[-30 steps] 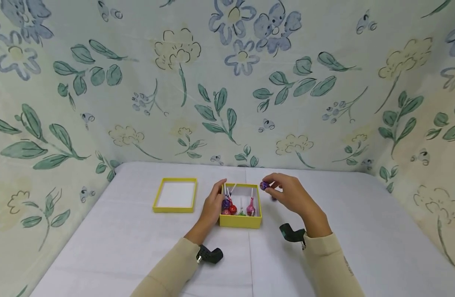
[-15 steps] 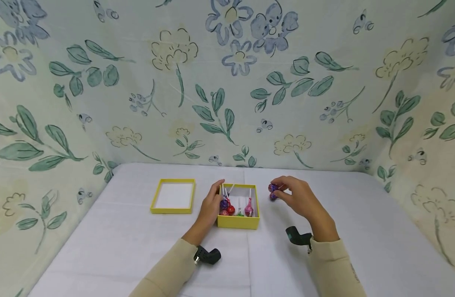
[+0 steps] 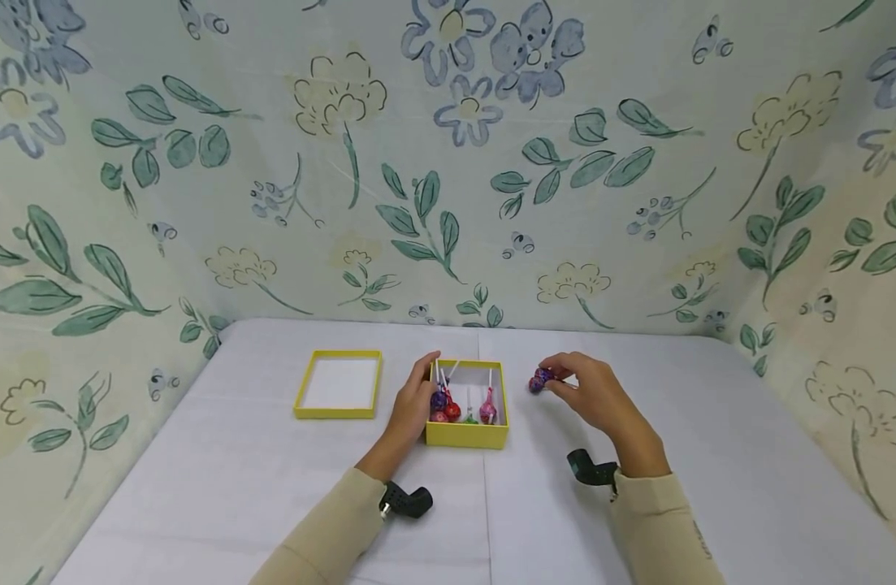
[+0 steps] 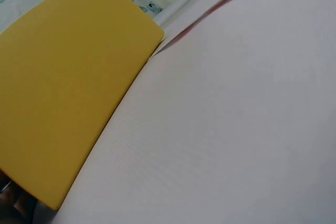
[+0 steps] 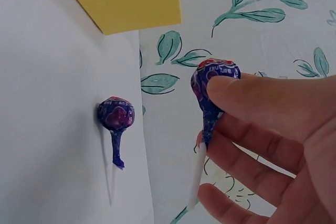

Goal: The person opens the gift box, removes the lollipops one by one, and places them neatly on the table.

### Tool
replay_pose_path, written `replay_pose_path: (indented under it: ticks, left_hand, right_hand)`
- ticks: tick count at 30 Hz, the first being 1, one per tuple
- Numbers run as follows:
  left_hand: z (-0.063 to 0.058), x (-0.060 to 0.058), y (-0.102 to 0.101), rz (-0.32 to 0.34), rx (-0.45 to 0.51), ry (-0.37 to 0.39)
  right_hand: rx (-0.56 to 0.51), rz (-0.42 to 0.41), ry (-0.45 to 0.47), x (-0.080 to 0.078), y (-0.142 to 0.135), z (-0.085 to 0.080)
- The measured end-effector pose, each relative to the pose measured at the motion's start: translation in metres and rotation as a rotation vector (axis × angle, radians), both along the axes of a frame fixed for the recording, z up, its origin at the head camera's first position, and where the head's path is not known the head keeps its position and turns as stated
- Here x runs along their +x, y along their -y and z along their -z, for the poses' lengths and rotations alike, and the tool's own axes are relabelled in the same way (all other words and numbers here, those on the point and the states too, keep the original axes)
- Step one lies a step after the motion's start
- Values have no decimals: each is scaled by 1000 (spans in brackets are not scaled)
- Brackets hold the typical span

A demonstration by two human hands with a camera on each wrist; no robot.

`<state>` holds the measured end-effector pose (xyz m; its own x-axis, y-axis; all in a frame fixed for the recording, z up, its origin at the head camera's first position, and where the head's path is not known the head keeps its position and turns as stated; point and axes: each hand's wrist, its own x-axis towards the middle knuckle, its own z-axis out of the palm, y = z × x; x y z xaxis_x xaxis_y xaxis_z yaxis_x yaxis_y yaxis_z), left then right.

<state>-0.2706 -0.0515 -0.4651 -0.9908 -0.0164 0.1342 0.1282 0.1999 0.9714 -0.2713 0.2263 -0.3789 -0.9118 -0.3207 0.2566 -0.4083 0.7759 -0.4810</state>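
My right hand (image 3: 590, 390) pinches a purple-wrapped lollipop (image 5: 203, 90) by its head between thumb and fingers, its white stick pointing down in the right wrist view. A second purple lollipop (image 5: 115, 115) lies on the white table just beside it. To the left stands an open yellow box (image 3: 465, 436) holding several lollipops, among them a red one (image 3: 453, 412), a pink one (image 3: 487, 409) and a purple one (image 3: 438, 401). My left hand (image 3: 411, 405) grips the box's left side, fingertips at the far corner; its thumb is hard to see. The yellow front wall (image 4: 79, 77) fills much of the left wrist view.
A shallow lid with a yellow rim (image 3: 335, 413) lies on the table (image 3: 257, 487), left of the box. Behind the table hangs a floral cloth (image 3: 389, 187), which also runs along both sides.
My right hand has moved right, away from the box, and lowered the held lollipop next to the one on the table. The left hand stays on the box.
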Motion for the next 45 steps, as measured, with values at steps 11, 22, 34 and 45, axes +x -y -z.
replay_pose_path:
  ticks: [11,22,34,45]
  left_hand:
    - [0,2,0,18,15,2]
    - [1,1,0,14,15,-1]
    - [0,2,-1,10,7,7]
    - [0,1,0,27,14,0]
  right_hand:
    - [27,8,10,-7,-3,14]
    - [86,25,106,-12,-3,23]
    - [114,-3,136,-14,-1,31]
    - [136,35,198,-16,3,35]
